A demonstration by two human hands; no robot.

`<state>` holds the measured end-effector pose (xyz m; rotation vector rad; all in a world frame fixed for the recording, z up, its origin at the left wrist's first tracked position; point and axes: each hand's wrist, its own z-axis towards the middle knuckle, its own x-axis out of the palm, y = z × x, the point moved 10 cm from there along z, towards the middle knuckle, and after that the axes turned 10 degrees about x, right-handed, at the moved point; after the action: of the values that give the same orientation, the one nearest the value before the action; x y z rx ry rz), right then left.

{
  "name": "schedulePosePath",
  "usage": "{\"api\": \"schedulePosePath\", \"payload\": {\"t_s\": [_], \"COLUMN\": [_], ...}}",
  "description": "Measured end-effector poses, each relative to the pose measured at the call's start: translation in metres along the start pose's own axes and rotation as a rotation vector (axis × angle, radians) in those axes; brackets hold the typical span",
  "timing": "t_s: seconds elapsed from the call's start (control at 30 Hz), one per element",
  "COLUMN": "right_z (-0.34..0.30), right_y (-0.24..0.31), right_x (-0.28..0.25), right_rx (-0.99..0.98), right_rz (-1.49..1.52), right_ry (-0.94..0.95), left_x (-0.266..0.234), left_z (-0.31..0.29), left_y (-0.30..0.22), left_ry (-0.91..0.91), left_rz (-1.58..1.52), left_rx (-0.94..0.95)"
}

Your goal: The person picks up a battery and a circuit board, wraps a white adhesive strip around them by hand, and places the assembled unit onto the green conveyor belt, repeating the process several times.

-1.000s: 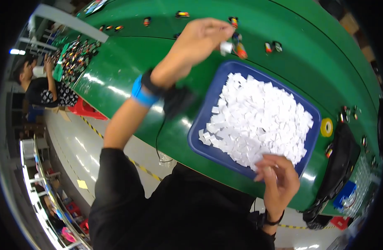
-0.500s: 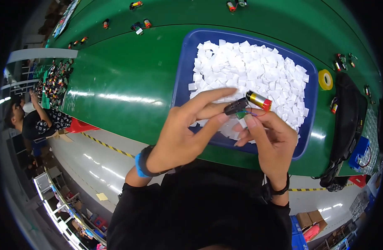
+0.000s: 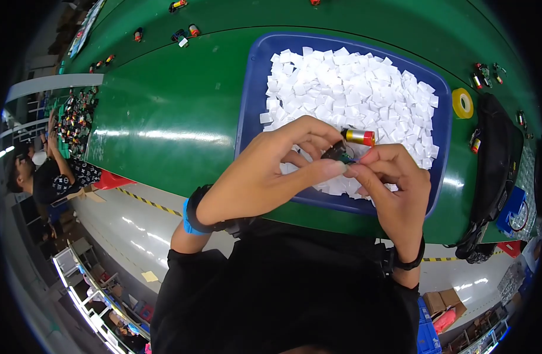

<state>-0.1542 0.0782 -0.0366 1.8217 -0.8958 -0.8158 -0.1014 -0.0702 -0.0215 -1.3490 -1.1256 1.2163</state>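
Between my hands, over the near part of a blue tray [image 3: 245,112], is a small electronic assembly. It has a black plastic part [image 3: 334,151], a small green circuit board [image 3: 346,158] and a red and gold battery cell [image 3: 360,137] joined by thin wires. My left hand [image 3: 265,168] is closed on the black part, its thumb lying along the near side. My right hand [image 3: 395,186] pinches close to the board and wires; the fingertips partly hide them. Many small white squares [image 3: 353,88], paper-like, fill the tray below.
A yellow tape roll [image 3: 462,103] lies right of the tray, beside a black bag [image 3: 496,159]. Loose battery assemblies [image 3: 185,35] are scattered along the far green table. At far left, another person [image 3: 53,177] sits by a heap of similar assemblies [image 3: 76,121].
My fingers have closed in around the assembly, hiding more of the board. The battery has turned nearly level. My right hand has shifted slightly right, and the view has moved a little.
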Motion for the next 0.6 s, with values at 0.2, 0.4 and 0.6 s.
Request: {"api": "schedulePosePath", "payload": {"t_s": [0.2, 0.4, 0.6], "right_z": [-0.012, -0.014, -0.018], "right_y": [0.033, 0.054, 0.06], "right_x": [-0.003, -0.001, -0.013], "right_rx": [-0.366, -0.583, -0.666], "right_rz": [-0.323, -0.622, -0.559], "right_ry": [-0.068, -0.171, -0.276], "left_x": [0.005, 0.002, -0.012], "left_z": [-0.004, 0.008, 0.007], "left_y": [0.025, 0.01, 0.01], "left_ry": [0.078, -0.017, -0.146], "left_rz": [-0.099, 0.0, -0.168], "left_rx": [-0.235, -0.024, 0.007]}}
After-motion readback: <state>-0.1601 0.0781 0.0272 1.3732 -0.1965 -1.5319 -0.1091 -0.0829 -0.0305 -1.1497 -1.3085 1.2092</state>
